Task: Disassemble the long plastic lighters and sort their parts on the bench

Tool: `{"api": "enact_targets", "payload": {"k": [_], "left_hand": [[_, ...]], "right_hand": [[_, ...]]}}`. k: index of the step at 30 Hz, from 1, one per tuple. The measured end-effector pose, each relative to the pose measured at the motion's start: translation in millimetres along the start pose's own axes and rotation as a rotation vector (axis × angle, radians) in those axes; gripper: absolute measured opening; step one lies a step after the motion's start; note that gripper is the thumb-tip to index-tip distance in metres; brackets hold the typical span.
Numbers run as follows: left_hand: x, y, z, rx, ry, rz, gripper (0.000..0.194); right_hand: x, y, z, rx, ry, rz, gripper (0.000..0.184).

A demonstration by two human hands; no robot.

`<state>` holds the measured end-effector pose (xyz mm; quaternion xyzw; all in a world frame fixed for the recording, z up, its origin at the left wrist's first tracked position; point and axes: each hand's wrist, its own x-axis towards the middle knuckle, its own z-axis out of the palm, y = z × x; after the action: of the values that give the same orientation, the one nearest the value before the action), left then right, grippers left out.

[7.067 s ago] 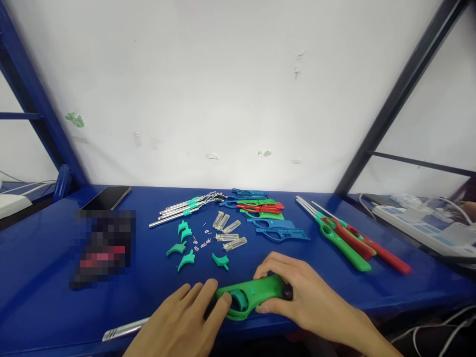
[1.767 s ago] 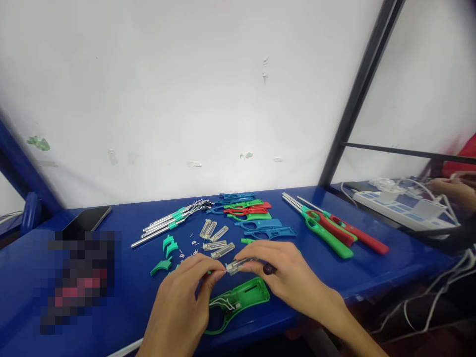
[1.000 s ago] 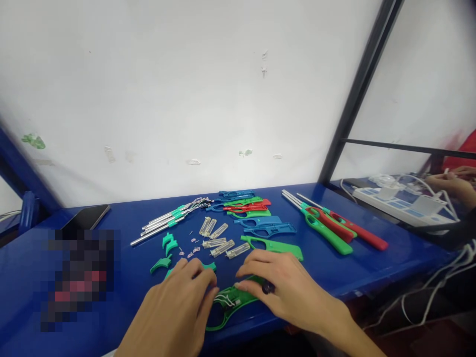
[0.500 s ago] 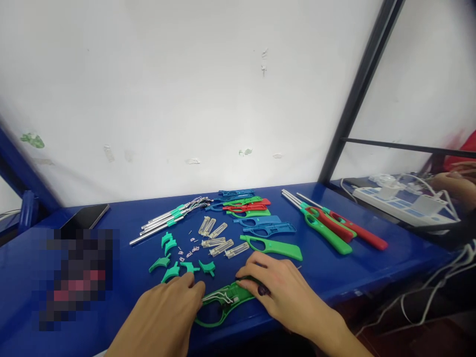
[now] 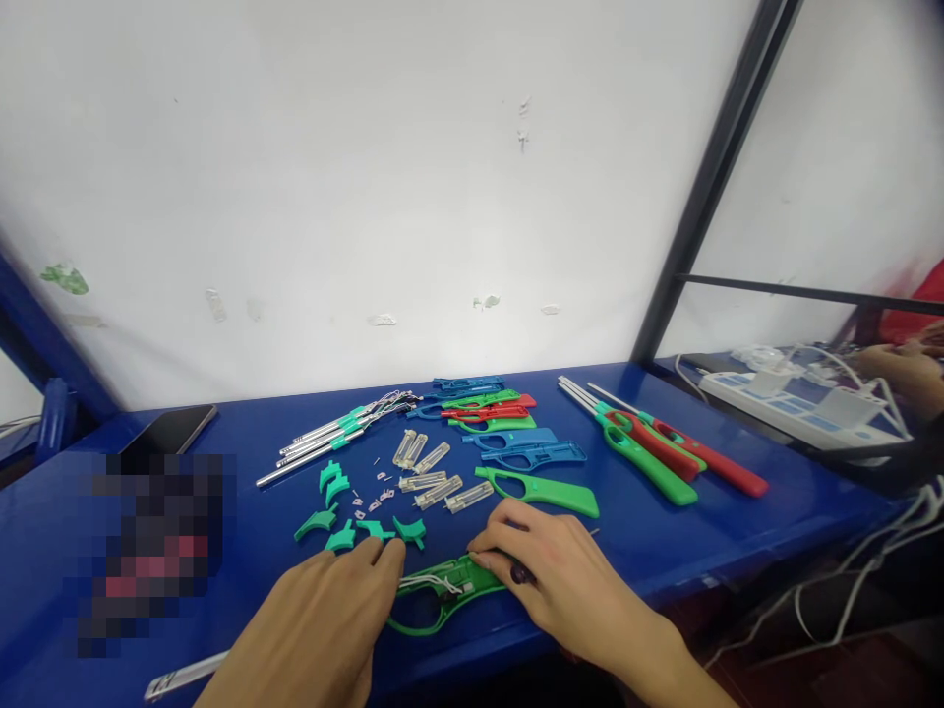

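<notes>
A green half shell of a long-necked lighter (image 5: 420, 619) lies at the table's front edge, its open inside up, with white wires running in it. My left hand (image 5: 314, 619) is closed around its neck end. Beyond that hand's lower left side a silver metal tube (image 5: 188, 674) sticks out; where it joins the shell is hidden. My right hand (image 5: 553, 565) grips the shell's handle end between thumb and fingers, covering that end. Teal triggers (image 5: 316, 523) lie just beyond my left hand. Clear fuel tanks (image 5: 441, 491) and a bright green shell (image 5: 553, 492) lie beyond my right.
Metal tubes with wires (image 5: 324, 438) lie at the back left, near a phone (image 5: 169, 433). Blue, green and red shells (image 5: 508, 440) are stacked at the back. Lighters with tubes (image 5: 656, 467) lie at right. Past the black post are a power strip (image 5: 803, 408) and another person's hand (image 5: 900, 372).
My left hand has shifted slightly left, and more of the metal tube shows at lower left. The green shell has tilted a little; my right hand stays almost still.
</notes>
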<state>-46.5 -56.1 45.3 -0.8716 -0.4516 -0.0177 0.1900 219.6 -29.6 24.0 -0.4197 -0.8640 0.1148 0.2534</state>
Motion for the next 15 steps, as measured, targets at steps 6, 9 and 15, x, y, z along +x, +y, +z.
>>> {"api": "enact_targets", "payload": {"k": [6, 9, 15], "left_hand": [[17, 6, -27.4, -0.06, -0.417, -0.12, 0.08], [17, 4, -25.7, -0.143, -0.463, -0.183, 0.083], [3, 0, -4.4, -0.216, -0.573, -0.25, 0.089]], "right_hand": [[-1, 1, 0, 0.023, -0.028, 0.018, 0.021], [-1, 1, 0, 0.021, -0.028, 0.028, 0.02], [-1, -1, -1, 0.019, -0.032, 0.039, 0.019]]}}
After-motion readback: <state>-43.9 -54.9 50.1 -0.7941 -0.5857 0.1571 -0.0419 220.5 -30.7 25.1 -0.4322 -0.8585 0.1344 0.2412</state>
